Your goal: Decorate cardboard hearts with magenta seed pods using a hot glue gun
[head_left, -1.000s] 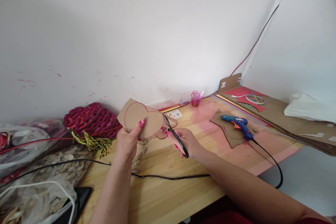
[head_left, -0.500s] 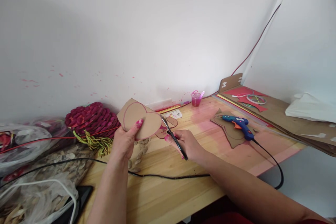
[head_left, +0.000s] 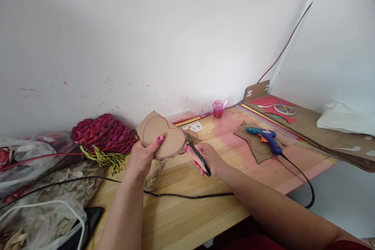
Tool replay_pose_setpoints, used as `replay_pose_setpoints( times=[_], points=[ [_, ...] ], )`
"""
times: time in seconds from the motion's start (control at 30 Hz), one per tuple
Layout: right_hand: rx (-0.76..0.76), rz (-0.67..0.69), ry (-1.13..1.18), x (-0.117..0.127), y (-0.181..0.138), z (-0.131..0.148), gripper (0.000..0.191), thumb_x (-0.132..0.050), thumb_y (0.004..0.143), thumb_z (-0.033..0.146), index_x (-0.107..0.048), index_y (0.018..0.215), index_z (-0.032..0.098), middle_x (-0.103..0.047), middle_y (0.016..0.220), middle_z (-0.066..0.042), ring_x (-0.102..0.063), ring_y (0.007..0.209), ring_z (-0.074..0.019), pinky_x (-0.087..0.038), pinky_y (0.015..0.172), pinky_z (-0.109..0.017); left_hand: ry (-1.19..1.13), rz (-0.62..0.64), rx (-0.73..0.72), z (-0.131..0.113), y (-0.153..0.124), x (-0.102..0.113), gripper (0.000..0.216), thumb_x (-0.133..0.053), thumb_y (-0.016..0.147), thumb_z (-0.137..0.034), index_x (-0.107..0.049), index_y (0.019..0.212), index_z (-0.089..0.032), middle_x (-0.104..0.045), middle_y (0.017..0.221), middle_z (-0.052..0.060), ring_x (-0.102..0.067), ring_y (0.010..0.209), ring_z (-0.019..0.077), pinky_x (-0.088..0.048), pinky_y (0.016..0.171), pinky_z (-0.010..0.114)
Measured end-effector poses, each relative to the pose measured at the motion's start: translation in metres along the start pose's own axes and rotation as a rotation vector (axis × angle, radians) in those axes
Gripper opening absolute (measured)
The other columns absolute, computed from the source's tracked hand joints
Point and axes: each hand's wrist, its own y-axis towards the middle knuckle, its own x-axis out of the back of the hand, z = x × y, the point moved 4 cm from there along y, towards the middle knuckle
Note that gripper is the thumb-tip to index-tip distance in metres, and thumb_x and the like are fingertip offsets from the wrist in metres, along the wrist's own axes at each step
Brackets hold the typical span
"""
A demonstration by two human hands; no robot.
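My left hand (head_left: 142,159) grips a brown cardboard piece (head_left: 161,133) with a pink heart outline drawn on it, held up above the wooden table (head_left: 187,211). My right hand (head_left: 208,158) is closed on black-handled scissors (head_left: 194,150). Their blades meet the right edge of the cardboard, along the drawn line. Both thumbnails are painted pink.
A blue glue gun (head_left: 266,138) lies on a cardboard scrap at right, its black cord (head_left: 187,196) crossing the table. A small pink cup (head_left: 218,110) stands by the wall. A dark red woven bundle (head_left: 103,132), plastic bags (head_left: 32,164) and chips sit left; cardboard sheets (head_left: 316,129) right.
The cardboard has turned slightly and shifted right, with the scissor blades further into its edge. Both hands stay in about the same place.
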Motion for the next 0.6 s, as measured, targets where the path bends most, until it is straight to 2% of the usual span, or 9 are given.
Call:
replay_pose_setpoints(
  times=[0.2, 0.43, 0.6],
  points=[
    [0.025, -0.050, -0.029, -0.006, -0.005, 0.001, 0.051, -0.057, 0.086, 0.061, -0.038, 0.061, 0.021, -0.039, 0.046, 0.006, -0.037, 0.037, -0.0076, -0.025, 0.037, -0.022, -0.025, -0.006, 0.040, -0.001, 0.000, -0.001, 0.058, -0.092, 0.056, -0.024, -0.072, 0.108, -0.011, -0.075, 0.106, 0.014, -0.073, 0.079, 0.0177, -0.060, 0.066, 0.025],
    [0.011, -0.090, -0.030, -0.012, -0.008, -0.006, 0.051, -0.056, 0.086, 0.064, -0.040, 0.062, 0.021, -0.038, 0.045, 0.006, -0.038, 0.036, -0.0078, -0.026, 0.038, -0.022, -0.077, 0.016, 0.055, -0.001, -0.002, -0.003, 0.055, -0.092, 0.055, -0.022, -0.072, 0.104, -0.009, -0.076, 0.104, 0.014, -0.073, 0.081, 0.0184, -0.061, 0.074, 0.027],
    [0.022, -0.151, 0.108, -0.004, -0.003, -0.002, 0.052, -0.060, 0.081, 0.067, -0.043, 0.062, 0.021, -0.042, 0.046, 0.006, -0.042, 0.034, -0.0095, -0.032, 0.035, -0.022, -0.113, -0.001, 0.081, -0.003, -0.004, -0.004, 0.049, -0.090, 0.058, -0.017, -0.072, 0.104, -0.008, -0.076, 0.100, 0.015, -0.073, 0.078, 0.0188, -0.061, 0.075, 0.029]
  ],
)
